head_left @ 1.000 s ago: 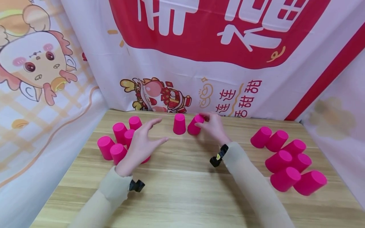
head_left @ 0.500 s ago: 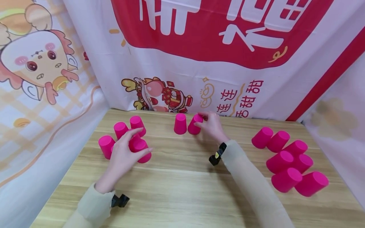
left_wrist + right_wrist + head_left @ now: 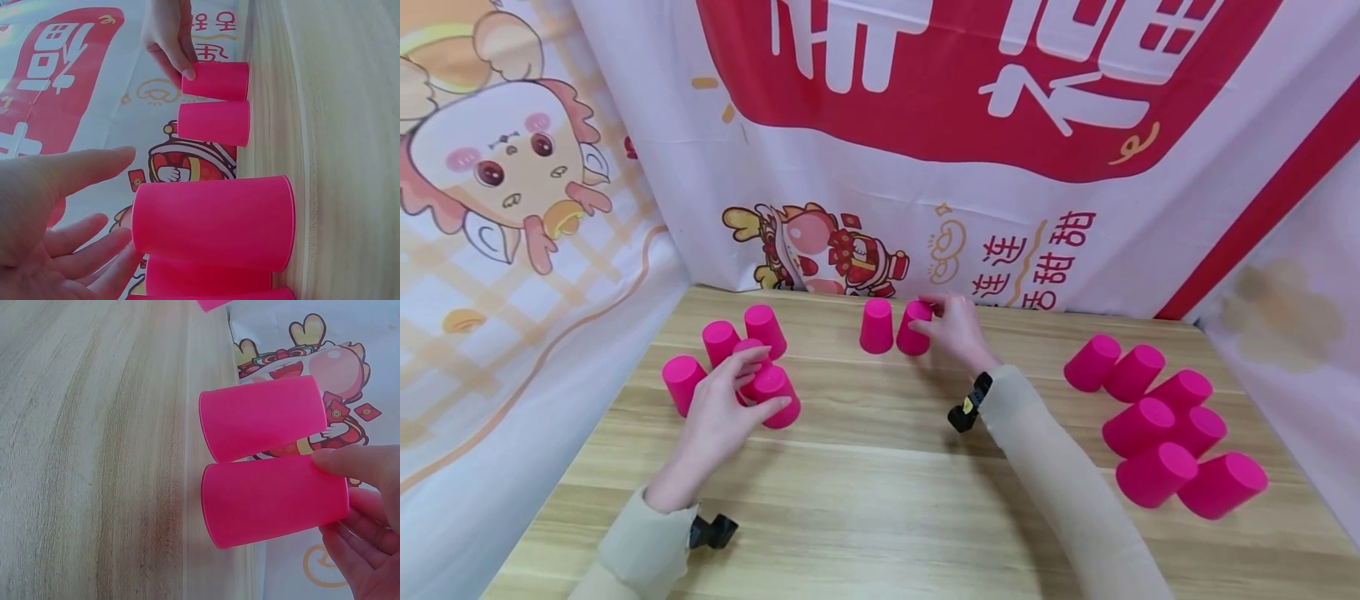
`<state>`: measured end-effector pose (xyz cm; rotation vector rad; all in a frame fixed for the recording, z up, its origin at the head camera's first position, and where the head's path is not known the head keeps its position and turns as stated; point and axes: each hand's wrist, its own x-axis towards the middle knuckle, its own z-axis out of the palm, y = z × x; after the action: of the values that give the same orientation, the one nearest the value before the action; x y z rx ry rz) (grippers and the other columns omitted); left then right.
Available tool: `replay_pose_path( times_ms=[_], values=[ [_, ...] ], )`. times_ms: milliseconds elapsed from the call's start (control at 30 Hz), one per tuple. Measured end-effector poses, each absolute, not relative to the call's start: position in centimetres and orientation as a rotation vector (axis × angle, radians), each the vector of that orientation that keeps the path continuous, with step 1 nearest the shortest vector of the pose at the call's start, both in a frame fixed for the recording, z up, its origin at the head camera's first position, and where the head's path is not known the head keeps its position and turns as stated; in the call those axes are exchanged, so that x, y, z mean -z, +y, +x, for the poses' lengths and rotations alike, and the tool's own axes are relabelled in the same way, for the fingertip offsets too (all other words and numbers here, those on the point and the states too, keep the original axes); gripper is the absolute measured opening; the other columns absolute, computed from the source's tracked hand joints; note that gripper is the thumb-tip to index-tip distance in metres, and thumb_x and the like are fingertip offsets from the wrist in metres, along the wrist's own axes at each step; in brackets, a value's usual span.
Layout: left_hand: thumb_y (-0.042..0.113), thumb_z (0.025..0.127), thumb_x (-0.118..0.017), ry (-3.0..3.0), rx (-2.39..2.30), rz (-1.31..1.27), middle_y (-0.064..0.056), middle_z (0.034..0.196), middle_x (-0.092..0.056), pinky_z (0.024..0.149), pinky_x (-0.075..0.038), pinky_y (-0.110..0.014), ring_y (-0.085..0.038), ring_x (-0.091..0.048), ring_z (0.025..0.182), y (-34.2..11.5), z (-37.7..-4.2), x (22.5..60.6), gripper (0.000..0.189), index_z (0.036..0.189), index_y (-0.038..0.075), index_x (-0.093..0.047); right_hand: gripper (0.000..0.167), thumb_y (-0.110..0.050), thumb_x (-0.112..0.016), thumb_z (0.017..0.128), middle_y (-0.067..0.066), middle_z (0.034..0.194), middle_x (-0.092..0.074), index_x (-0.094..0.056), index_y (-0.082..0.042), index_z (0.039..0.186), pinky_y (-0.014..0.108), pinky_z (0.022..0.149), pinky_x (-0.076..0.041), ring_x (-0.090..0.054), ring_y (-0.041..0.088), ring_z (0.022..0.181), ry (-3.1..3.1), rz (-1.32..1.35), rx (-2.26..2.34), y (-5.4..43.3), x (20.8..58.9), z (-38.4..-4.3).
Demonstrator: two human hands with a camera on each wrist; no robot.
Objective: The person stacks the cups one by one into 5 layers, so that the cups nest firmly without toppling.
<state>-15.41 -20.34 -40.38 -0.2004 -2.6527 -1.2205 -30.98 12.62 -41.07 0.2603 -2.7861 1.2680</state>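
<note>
At the back of the table my right hand (image 3: 958, 332) pinches an upside-down pink cup (image 3: 913, 335) near its closed top, thumb on one side and fingers on the other. Just left of it stands a second pink cup (image 3: 876, 327). My left hand (image 3: 722, 408) hovers over the left group of cups, thumb and fingers spread apart. Nearest to it is a front pink cup (image 3: 212, 222); in the left wrist view the thumb stands clear of this cup, while the fingertips lie close to its top. Part of the group hides behind this hand.
Several more upside-down pink cups (image 3: 1138, 425) stand grouped on the right of the wooden table (image 3: 880, 517). Other cups at the left include one at the outer edge (image 3: 683, 383). A printed cloth (image 3: 820, 150) hangs behind the table.
My left hand has moved left and down from above the table's middle side to the left cup group, then nearly stopped. My right hand keeps its pinch on the back cup.
</note>
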Motion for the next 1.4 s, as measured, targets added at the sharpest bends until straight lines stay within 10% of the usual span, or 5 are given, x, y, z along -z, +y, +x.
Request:
replay_pose_path(
  times_ms=[1400],
  values=[
    [0.021, 0.083, -0.088, -2.766, 1.381, -0.093, -0.018, 0.13, -0.063, 0.091, -0.056, -0.045, -0.035, -0.065, 0.114, -19.1, -16.5, 42.7, 0.068, 0.141, 0.005, -0.056, 0.062, -0.02, -0.084, 0.088, 0.016, 0.14, -0.06, -0.058, -0.001, 0.141, 0.04, 0.11, -0.042, -0.055, 0.031, 0.129, -2.513, 0.17, -1.45, 21.0, 38.8, -27.5]
  ],
)
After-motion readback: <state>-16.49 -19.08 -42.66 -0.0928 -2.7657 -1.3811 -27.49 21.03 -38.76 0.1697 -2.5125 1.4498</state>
